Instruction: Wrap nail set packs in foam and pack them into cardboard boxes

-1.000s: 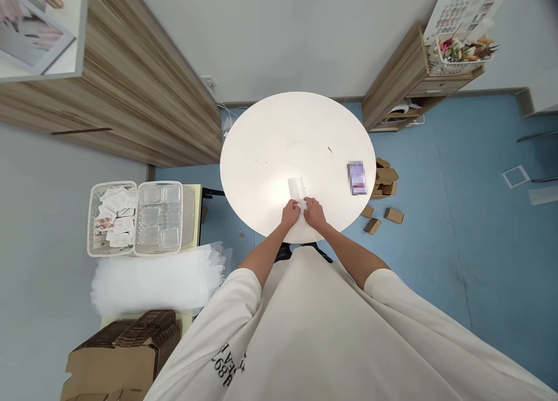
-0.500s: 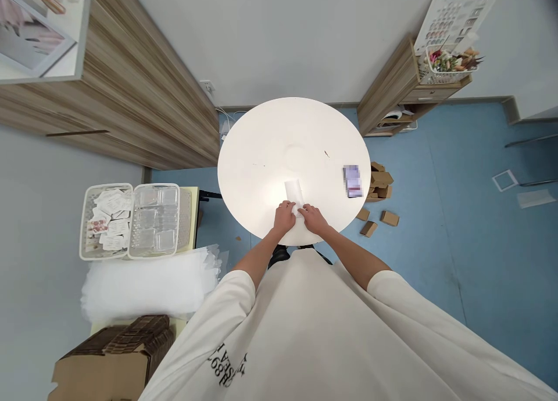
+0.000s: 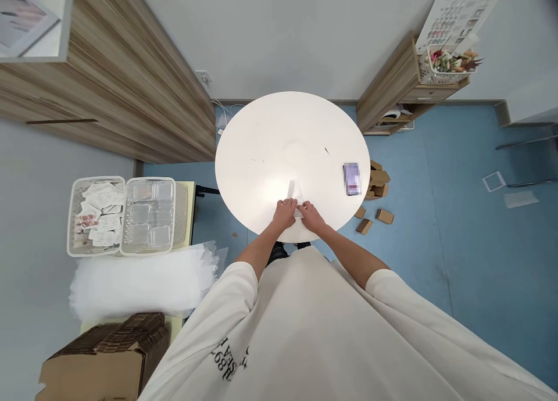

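Note:
On the round white table [image 3: 283,122], close to its near edge, lies a small white sheet of wrapping material [image 3: 295,189], partly folded over. My left hand [image 3: 285,211] is closed on its left side, fingers pointing inward. From the other side, my right hand [image 3: 312,217] pinches the sheet's right edge, its fingertips almost meeting the left ones. The near part of the sheet is largely covered by my fingers, and whether anything lies inside it I cannot tell.
A purple pack, blurred out [image 3: 352,178], lies at the table's right. To the left, a side table carries a basket of white cards [image 3: 103,215], a basket of clear boxes [image 3: 149,218], stacked translucent sheets [image 3: 139,282] and flattened cardboard [image 3: 96,372]. Small brown boxes [image 3: 385,216] lie on the floor.
The sheet looks narrower now, its left side folded over toward the right. My left hand has shifted slightly right across it, and the view has moved a little.

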Demonstrator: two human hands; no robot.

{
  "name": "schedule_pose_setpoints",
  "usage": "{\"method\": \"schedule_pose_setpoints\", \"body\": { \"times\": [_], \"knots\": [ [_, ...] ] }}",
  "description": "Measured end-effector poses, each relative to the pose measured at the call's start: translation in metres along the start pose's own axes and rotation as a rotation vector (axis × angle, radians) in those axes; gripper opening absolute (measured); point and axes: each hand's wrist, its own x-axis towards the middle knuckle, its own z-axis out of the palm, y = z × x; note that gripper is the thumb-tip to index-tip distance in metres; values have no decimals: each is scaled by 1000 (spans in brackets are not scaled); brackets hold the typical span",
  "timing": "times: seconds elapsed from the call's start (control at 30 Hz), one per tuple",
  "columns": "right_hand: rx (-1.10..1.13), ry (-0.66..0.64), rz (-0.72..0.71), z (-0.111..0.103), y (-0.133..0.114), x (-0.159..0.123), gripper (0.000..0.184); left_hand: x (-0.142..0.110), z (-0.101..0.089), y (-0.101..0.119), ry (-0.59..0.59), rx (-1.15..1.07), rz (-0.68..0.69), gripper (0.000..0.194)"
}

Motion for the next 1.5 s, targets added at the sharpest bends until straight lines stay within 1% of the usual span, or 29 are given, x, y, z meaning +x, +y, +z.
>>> {"method": "schedule_pose_setpoints", "body": {
  "times": [0.13, 0.23, 0.3, 0.4, 0.47, 0.53, 0.6, 0.63, 0.7, 0.77, 0.83, 0.93, 1.03, 1.1, 1.2, 1.3, 1.4, 1.5],
  "knots": [
    [-11, -13, -23, -3, -4, -7, 41, -16, -4, -2, -63, -71, -37, 54],
    [16, -17, -80, -11, -4, -9, 36, -26, -9, -4, -63, -182, -69, 42],
    [42, -27, -92, -19, -4, -5, 33, -28, -13, -5, -53, -268, -126, 35],
    [71, -70, -44, -32, -3, 11, 30, -22, -18, -5, -38, -424, -278, 30],
    [73, -91, -8, -40, -3, 27, 30, -17, -18, -5, 0, -542, -369, 30],
    [72, -106, 41, -44, -3, 45, 31, -13, -15, -6, 68, -616, -435, 33],
    [71, -117, 88, -45, -5, 60, 31, -14, -9, -6, 132, -603, -461, 43],
    [68, -118, 115, -45, -6, 67, 30, -15, -6, -5, 155, -566, -444, 50],
    [75, -105, 163, -42, -7, 76, 30, -19, 0, -4, 172, -460, -362, 58],
    [97, -76, 203, -39, -7, 81, 31, -24, 5, -2, 157, -345, -266, 61],
    [117, -40, 235, -36, -8, 83, 34, -27, 8, 1, 117, -248, -216, 64],
    [135, 16, 287, -32, -7, 81, 39, -28, 11, 4, 60, -150, -212, 70],
    [190, 67, 367, -24, -6, 73, 40, -26, 13, 8, 28, -112, -234, 74],
    [244, 82, 427, -16, -4, 68, 37, -25, 13, 10, 16, -97, -240, 76],
    [316, 86, 458, -7, 0, 62, 26, -24, 14, 14, 0, -57, -243, 76],
    [364, 73, 494, -2, 2, 63, 16, -24, 13, 16, 2, -14, -244, 74],
    [383, 73, 529, -2, 1, 68, 13, -26, 10, 12, -3, 7, -195, 75],
    [408, 106, 560, -2, -5, 72, 13, -28, 6, -1, -7, 16, -130, 75]
  ]
}}
